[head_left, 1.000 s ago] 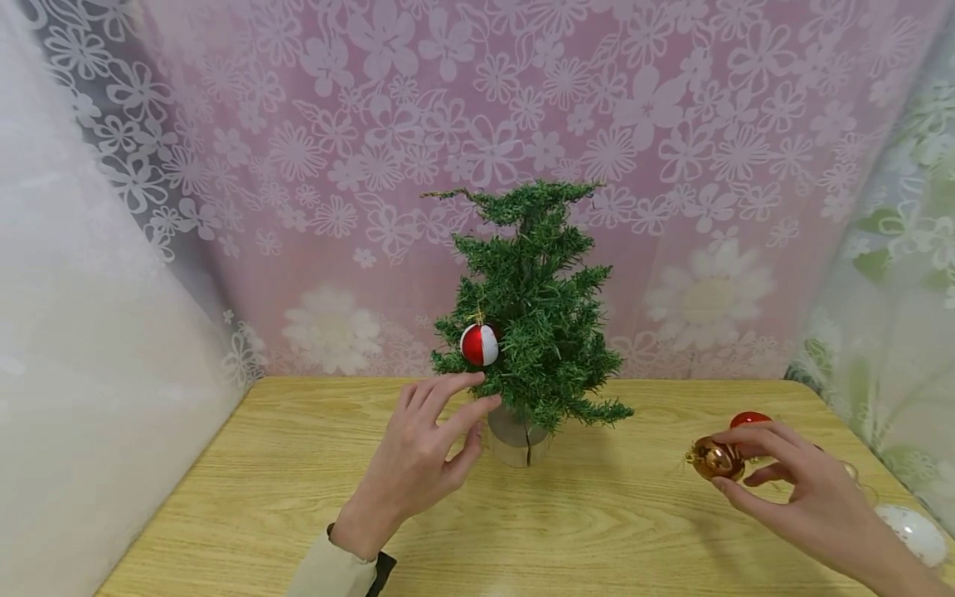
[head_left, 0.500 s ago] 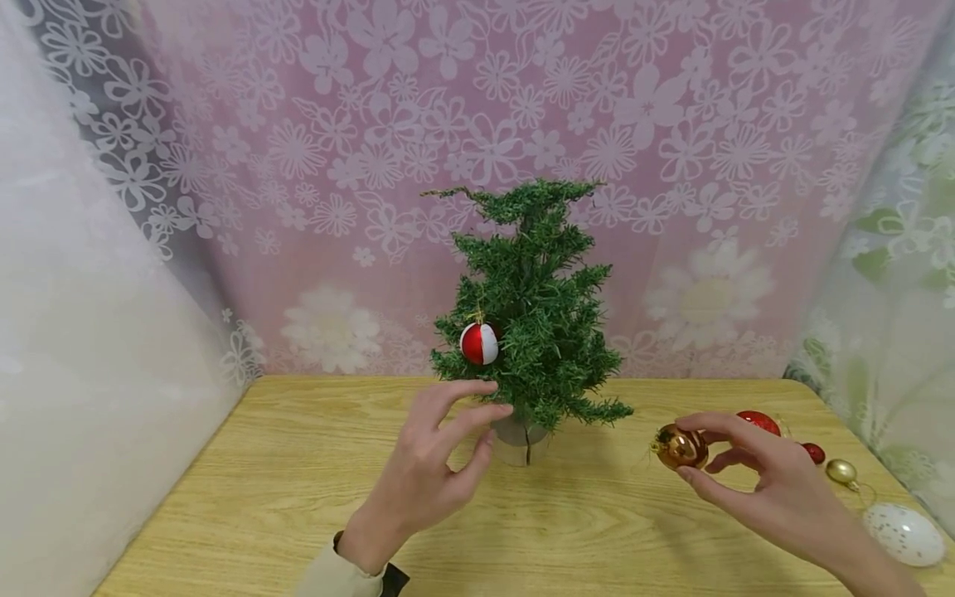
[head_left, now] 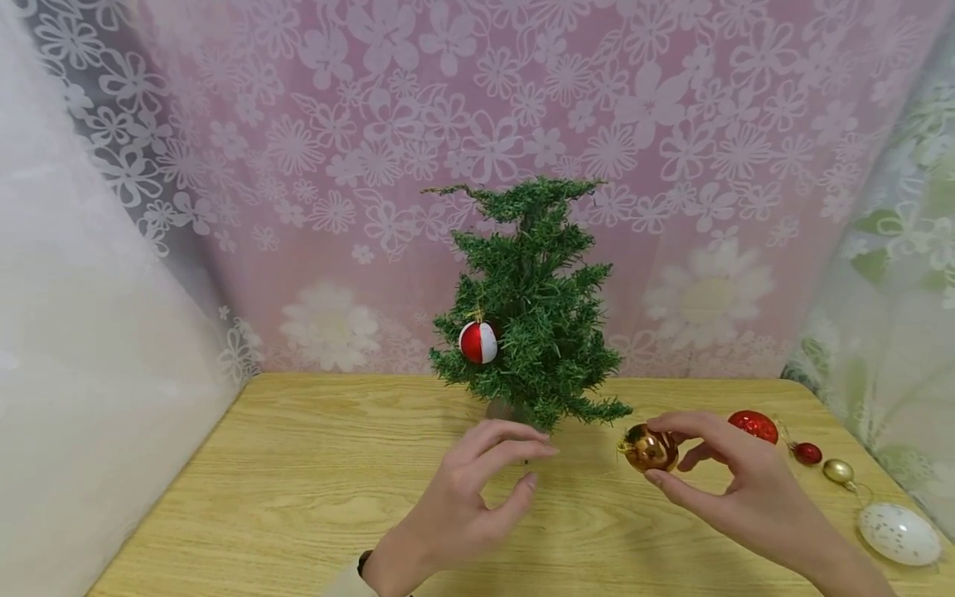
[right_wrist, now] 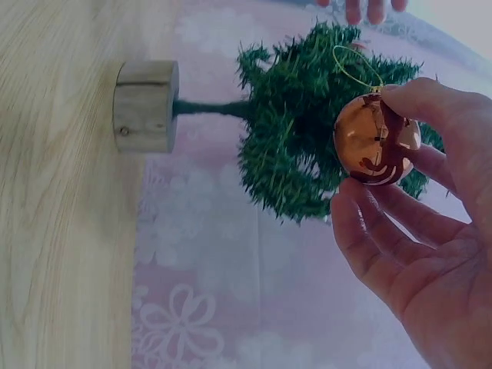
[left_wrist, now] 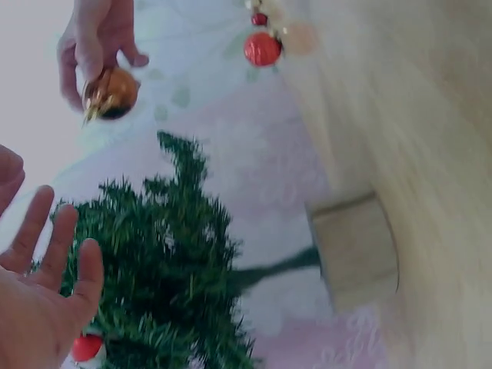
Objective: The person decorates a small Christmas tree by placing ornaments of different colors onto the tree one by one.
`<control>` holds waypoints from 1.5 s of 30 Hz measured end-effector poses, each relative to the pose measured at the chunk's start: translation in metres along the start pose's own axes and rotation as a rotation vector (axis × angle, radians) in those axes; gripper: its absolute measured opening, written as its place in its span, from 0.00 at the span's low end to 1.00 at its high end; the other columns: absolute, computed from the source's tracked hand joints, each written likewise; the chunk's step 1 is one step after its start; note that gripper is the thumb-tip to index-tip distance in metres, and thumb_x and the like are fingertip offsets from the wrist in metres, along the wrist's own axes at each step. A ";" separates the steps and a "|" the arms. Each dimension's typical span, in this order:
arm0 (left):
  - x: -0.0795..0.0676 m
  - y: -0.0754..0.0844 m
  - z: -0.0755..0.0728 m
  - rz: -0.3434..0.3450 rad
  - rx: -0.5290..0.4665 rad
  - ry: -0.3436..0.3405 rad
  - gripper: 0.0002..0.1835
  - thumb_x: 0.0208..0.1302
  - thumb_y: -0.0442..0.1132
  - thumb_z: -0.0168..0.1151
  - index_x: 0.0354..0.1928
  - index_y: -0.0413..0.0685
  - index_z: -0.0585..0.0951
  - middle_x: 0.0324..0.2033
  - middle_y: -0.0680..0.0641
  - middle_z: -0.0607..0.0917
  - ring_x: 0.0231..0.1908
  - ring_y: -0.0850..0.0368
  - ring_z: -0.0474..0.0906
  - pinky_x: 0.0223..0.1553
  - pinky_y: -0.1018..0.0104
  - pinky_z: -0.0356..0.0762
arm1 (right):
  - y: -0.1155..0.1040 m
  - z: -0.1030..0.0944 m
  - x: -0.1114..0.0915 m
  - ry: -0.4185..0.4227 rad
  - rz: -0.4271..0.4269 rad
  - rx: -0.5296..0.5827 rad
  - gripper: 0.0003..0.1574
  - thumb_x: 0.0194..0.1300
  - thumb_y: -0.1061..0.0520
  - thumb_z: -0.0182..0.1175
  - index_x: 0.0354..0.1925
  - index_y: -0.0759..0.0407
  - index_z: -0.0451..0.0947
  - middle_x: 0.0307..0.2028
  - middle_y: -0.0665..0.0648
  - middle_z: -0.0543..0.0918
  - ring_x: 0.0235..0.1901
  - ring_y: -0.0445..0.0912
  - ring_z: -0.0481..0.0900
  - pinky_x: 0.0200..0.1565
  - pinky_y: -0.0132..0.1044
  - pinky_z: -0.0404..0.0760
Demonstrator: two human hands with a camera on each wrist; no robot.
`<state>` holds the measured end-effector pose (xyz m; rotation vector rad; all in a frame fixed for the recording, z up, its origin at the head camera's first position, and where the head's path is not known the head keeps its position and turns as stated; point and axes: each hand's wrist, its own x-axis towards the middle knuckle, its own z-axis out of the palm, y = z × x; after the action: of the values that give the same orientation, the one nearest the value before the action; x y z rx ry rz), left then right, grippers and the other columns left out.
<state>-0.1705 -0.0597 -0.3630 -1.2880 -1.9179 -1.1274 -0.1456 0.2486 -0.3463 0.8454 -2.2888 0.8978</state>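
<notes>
Between thumb and fingers, my right hand pinches a shiny copper-gold Christmas bauble; its thin gold hanging loop shows in the right wrist view on the bauble. My left hand hovers before the tree's base, fingers loosely bent and holding nothing. Behind the hands stands a small green artificial Christmas tree on a round wooden base, which the left hand mostly covers in the head view. A red-and-white bauble hangs on the tree's left side.
On the right of the wooden table lie a red glittery bauble, a small red bauble, a small gold bauble and a white speckled bauble. A pink floral curtain hangs behind.
My right hand has carried the copper-gold bauble leftward toward the tree. My left hand has moved right and down, away from the red-and-white bauble.
</notes>
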 end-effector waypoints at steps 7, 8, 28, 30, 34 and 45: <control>-0.004 0.010 0.011 -0.346 -0.204 -0.097 0.15 0.75 0.39 0.60 0.60 0.59 0.81 0.54 0.55 0.84 0.55 0.62 0.81 0.54 0.65 0.81 | -0.009 0.007 0.005 -0.012 -0.020 0.038 0.43 0.39 0.75 0.79 0.55 0.56 0.81 0.52 0.45 0.83 0.46 0.30 0.80 0.37 0.22 0.81; -0.005 0.011 0.012 -0.406 -0.226 -0.110 0.15 0.75 0.41 0.60 0.59 0.61 0.81 0.54 0.57 0.85 0.54 0.63 0.82 0.53 0.66 0.81 | -0.010 0.008 0.005 -0.014 -0.026 0.043 0.43 0.39 0.75 0.79 0.55 0.56 0.81 0.51 0.47 0.83 0.46 0.30 0.80 0.37 0.22 0.81; -0.011 0.010 0.024 -0.550 -0.241 -0.152 0.04 0.73 0.47 0.63 0.43 0.61 0.86 0.50 0.60 0.85 0.52 0.66 0.81 0.50 0.67 0.79 | -0.021 0.032 0.002 -0.005 -0.165 0.070 0.34 0.51 0.62 0.80 0.57 0.54 0.81 0.50 0.49 0.83 0.41 0.32 0.80 0.35 0.20 0.77; -0.011 0.010 0.023 -0.546 -0.251 -0.149 0.03 0.73 0.46 0.63 0.42 0.61 0.85 0.50 0.60 0.86 0.52 0.65 0.81 0.50 0.67 0.79 | -0.022 0.033 0.001 -0.023 -0.131 0.055 0.37 0.48 0.64 0.80 0.57 0.51 0.81 0.50 0.48 0.82 0.41 0.32 0.80 0.35 0.20 0.77; -0.012 0.009 0.020 -0.567 -0.287 -0.153 0.03 0.74 0.46 0.62 0.42 0.63 0.84 0.51 0.61 0.85 0.54 0.64 0.81 0.51 0.67 0.78 | -0.025 0.033 -0.002 -0.055 -0.083 0.028 0.41 0.43 0.68 0.80 0.56 0.46 0.81 0.51 0.47 0.77 0.43 0.34 0.79 0.38 0.20 0.79; -0.013 0.009 0.018 -0.547 -0.310 -0.143 0.05 0.75 0.46 0.60 0.43 0.58 0.84 0.51 0.58 0.86 0.54 0.63 0.81 0.51 0.65 0.80 | -0.033 0.035 0.003 -0.117 -0.063 0.089 0.36 0.49 0.74 0.72 0.49 0.44 0.74 0.49 0.43 0.80 0.36 0.31 0.77 0.34 0.21 0.76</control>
<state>-0.1575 -0.0480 -0.3792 -1.0353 -2.3545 -1.6952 -0.1327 0.2034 -0.3536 1.0275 -2.3216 0.9507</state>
